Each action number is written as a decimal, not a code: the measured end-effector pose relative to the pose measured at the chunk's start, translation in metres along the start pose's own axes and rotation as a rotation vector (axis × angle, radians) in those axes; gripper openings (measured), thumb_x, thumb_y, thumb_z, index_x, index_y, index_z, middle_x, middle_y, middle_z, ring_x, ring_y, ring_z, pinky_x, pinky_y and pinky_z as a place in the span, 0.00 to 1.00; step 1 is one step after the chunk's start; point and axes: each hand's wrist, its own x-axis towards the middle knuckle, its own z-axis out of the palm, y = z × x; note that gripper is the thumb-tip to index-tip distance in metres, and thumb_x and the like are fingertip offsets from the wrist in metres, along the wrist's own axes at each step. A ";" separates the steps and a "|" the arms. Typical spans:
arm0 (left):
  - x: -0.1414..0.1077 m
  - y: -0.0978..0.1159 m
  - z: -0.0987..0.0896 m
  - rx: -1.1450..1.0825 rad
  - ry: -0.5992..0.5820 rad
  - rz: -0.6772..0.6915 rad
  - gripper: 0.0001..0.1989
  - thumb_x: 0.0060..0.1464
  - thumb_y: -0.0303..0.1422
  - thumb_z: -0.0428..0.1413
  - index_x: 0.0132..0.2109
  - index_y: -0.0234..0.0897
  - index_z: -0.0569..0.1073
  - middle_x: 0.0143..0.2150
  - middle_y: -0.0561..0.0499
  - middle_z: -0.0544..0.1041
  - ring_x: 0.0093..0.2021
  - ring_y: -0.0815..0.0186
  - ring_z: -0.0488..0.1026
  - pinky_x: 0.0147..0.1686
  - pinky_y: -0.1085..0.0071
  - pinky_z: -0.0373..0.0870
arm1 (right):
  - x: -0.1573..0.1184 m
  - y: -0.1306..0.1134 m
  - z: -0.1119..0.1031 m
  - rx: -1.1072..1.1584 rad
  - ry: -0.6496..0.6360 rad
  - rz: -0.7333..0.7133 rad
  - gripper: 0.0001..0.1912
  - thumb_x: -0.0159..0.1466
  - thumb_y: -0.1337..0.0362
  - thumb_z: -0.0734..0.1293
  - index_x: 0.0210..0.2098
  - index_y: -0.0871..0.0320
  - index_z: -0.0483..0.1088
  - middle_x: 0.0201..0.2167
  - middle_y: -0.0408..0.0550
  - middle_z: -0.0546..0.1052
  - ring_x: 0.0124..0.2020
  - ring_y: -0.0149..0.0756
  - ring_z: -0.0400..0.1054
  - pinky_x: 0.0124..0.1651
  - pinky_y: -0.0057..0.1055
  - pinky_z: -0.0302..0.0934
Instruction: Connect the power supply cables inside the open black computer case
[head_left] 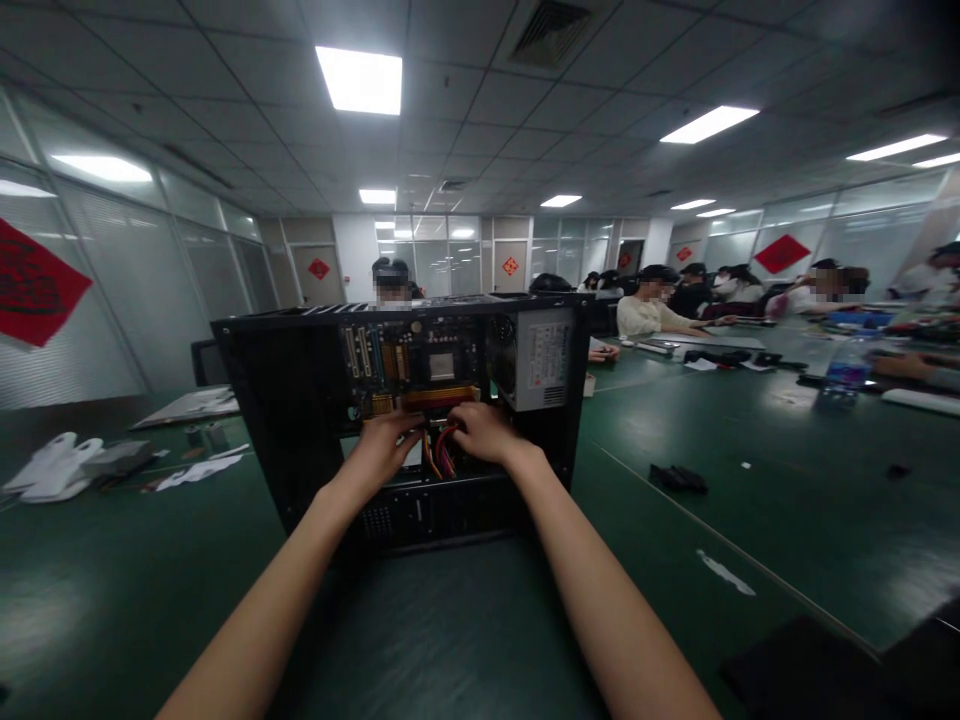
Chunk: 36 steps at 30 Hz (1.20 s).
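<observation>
An open black computer case [285, 420] stands on the table before me, its inside facing me. Within it a motherboard [469, 345] is mounted upright, and a silver power supply [544, 360] sits at the upper right. Both my hands reach in at the board's lower edge. My left hand [384, 447] has its fingers bent together beside the cables; what they pinch is hidden. My right hand [486, 432] has curled fingers around the top of a loop of red, yellow and black power cables [444, 455]. The cable ends are too small to make out.
White plastic bags [56, 468], a grey box [118, 458] and papers [199, 470] lie at left on the green table [420, 630]. At right are a black item [677, 478], a white scrap [725, 572] and a water bottle [845, 370]. Several people sit at the far tables.
</observation>
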 end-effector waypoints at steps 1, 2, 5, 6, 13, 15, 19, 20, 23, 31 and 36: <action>0.001 -0.003 0.004 0.015 -0.037 -0.007 0.12 0.60 0.30 0.53 0.47 0.36 0.79 0.49 0.43 0.80 0.50 0.57 0.76 0.52 0.63 0.71 | 0.000 0.000 0.000 -0.010 -0.014 0.007 0.11 0.63 0.65 0.64 0.44 0.58 0.73 0.45 0.50 0.76 0.49 0.39 0.68 0.48 0.29 0.58; 0.002 -0.005 0.007 0.033 -0.076 -0.015 0.12 0.60 0.30 0.53 0.47 0.37 0.79 0.49 0.44 0.80 0.50 0.57 0.76 0.52 0.63 0.70 | 0.000 -0.001 0.000 -0.019 -0.026 0.018 0.12 0.63 0.64 0.64 0.44 0.58 0.73 0.45 0.50 0.76 0.49 0.39 0.69 0.47 0.29 0.59; 0.013 -0.011 0.012 0.094 -0.150 -0.057 0.13 0.59 0.29 0.53 0.48 0.38 0.79 0.48 0.45 0.81 0.50 0.57 0.76 0.51 0.64 0.70 | 0.000 -0.004 -0.003 -0.038 -0.053 0.040 0.11 0.63 0.63 0.64 0.43 0.58 0.74 0.44 0.51 0.77 0.48 0.40 0.69 0.44 0.29 0.59; 0.017 -0.012 0.013 0.117 -0.156 -0.078 0.13 0.59 0.29 0.54 0.49 0.38 0.78 0.47 0.45 0.81 0.49 0.56 0.77 0.50 0.64 0.71 | 0.000 -0.004 -0.003 -0.039 -0.050 0.042 0.11 0.63 0.62 0.64 0.42 0.58 0.74 0.44 0.51 0.77 0.47 0.40 0.70 0.44 0.29 0.59; 0.033 -0.024 0.028 0.160 -0.200 -0.135 0.12 0.57 0.29 0.56 0.47 0.37 0.79 0.45 0.46 0.82 0.46 0.60 0.78 0.47 0.69 0.71 | 0.001 -0.001 -0.001 -0.034 -0.035 0.053 0.12 0.65 0.60 0.63 0.42 0.58 0.74 0.45 0.51 0.77 0.48 0.39 0.69 0.43 0.29 0.58; 0.033 -0.025 0.032 0.137 -0.206 -0.138 0.12 0.57 0.29 0.56 0.47 0.36 0.80 0.44 0.46 0.82 0.45 0.61 0.78 0.46 0.70 0.71 | 0.001 -0.002 -0.001 -0.045 -0.032 0.054 0.12 0.64 0.60 0.63 0.42 0.57 0.74 0.44 0.51 0.77 0.47 0.40 0.70 0.42 0.29 0.59; 0.032 -0.026 0.035 0.168 -0.203 -0.107 0.13 0.57 0.31 0.56 0.48 0.35 0.80 0.43 0.44 0.82 0.43 0.60 0.79 0.44 0.70 0.71 | -0.001 -0.005 -0.002 -0.051 -0.037 0.066 0.12 0.63 0.60 0.63 0.41 0.57 0.74 0.44 0.51 0.77 0.46 0.41 0.71 0.40 0.30 0.59; 0.032 -0.026 0.035 0.180 -0.204 -0.095 0.13 0.57 0.31 0.56 0.48 0.36 0.80 0.43 0.44 0.82 0.43 0.59 0.79 0.44 0.69 0.71 | -0.001 -0.005 -0.003 -0.055 -0.043 0.068 0.12 0.63 0.60 0.63 0.41 0.57 0.74 0.44 0.52 0.77 0.46 0.41 0.71 0.41 0.30 0.59; 0.031 -0.029 0.037 0.186 -0.206 -0.073 0.13 0.58 0.31 0.56 0.49 0.38 0.80 0.44 0.45 0.82 0.43 0.59 0.78 0.45 0.69 0.71 | -0.002 -0.007 -0.004 -0.064 -0.058 0.071 0.12 0.64 0.59 0.63 0.42 0.57 0.74 0.44 0.52 0.77 0.47 0.41 0.70 0.43 0.31 0.60; 0.030 -0.033 0.041 0.135 -0.203 -0.140 0.14 0.58 0.32 0.56 0.50 0.39 0.79 0.45 0.47 0.82 0.46 0.61 0.78 0.47 0.71 0.70 | -0.004 -0.008 -0.002 -0.070 -0.070 0.085 0.14 0.64 0.57 0.63 0.45 0.57 0.74 0.47 0.53 0.77 0.49 0.43 0.70 0.45 0.31 0.60; 0.029 -0.029 0.038 0.114 -0.197 -0.160 0.14 0.57 0.31 0.56 0.49 0.42 0.80 0.44 0.48 0.82 0.46 0.61 0.78 0.47 0.71 0.71 | -0.006 -0.011 -0.004 -0.071 -0.073 0.084 0.14 0.65 0.57 0.63 0.44 0.57 0.74 0.46 0.53 0.77 0.48 0.43 0.71 0.45 0.31 0.61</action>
